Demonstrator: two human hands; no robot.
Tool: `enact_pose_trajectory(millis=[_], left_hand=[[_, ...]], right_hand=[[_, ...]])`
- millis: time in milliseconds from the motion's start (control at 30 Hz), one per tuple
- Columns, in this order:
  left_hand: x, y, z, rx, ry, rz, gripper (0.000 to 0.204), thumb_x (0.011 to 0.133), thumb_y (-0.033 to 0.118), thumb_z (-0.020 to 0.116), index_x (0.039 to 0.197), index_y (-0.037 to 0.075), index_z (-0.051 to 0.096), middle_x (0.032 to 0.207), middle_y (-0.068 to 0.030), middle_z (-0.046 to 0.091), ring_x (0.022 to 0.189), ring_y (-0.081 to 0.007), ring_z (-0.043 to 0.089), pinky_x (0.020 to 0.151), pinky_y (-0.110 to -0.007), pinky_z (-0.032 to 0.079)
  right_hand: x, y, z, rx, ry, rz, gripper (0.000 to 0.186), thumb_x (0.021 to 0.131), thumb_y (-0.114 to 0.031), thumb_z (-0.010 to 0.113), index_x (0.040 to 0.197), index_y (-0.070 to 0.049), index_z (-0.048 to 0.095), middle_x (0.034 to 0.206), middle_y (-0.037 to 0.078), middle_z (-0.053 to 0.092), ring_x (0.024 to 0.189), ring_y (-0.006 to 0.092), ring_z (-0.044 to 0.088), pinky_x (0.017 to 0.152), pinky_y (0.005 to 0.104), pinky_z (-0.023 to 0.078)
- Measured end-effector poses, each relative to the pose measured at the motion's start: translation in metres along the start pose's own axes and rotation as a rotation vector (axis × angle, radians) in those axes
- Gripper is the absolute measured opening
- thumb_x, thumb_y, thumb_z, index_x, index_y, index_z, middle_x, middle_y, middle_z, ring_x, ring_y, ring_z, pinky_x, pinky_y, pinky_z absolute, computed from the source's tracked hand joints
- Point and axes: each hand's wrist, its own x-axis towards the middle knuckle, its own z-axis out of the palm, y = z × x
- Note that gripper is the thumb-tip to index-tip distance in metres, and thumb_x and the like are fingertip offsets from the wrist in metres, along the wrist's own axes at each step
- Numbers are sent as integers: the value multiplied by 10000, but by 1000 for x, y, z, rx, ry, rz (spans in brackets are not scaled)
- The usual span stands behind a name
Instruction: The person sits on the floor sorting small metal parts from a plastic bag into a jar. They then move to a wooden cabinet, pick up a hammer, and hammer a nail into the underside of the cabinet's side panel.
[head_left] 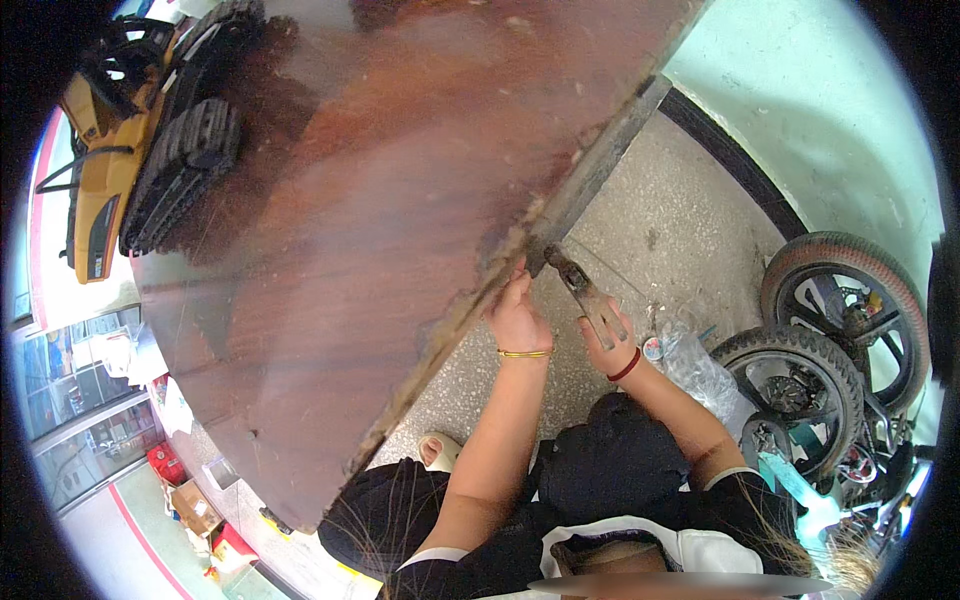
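Observation:
My right hand [618, 345], with a dark red band at the wrist, is closed around a worn claw hammer [580, 290]. The hammer's round striking end lies close to the edge of a reddish-brown wooden tabletop [380, 200], and its forked claw is over my hand. Its handle is mostly hidden. My left hand [518, 318], wearing a yellow bracelet, is up against the table's chipped edge just left of the hammer. Its fingers are drawn together, their tips partly hidden under the edge; what they pinch, if anything, cannot be made out.
A yellow toy excavator [120, 150] with black tracks stands on the tabletop at far left. Black-spoked wheels [790, 385] and a clear plastic bag [695, 370] are on the right. A grey wooden rail [610, 155] runs along the table edge. Boxes [195, 507] sit at lower left.

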Motion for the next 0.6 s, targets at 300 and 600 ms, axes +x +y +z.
enact_pose_trajectory(millis=[300,600], left_hand=[[-3,7,8,66,-9,-20,349,719,-56,545,1067,-36,560,1112,-103,579,1066,-213,523,936,-331,389],[-6,3,6,106,-7,-3,344,730,-34,547,1074,-30,552,1110,-94,573,1032,-206,523,926,-314,382]], right_hand=[[13,21,27,-64,-89,157,370,778,-88,601,1119,-45,463,925,190,587,763,382,607,632,424,498],[7,24,24,-100,31,-20,333,820,-154,569,1115,-40,466,940,186,583,757,377,609,624,420,496]])
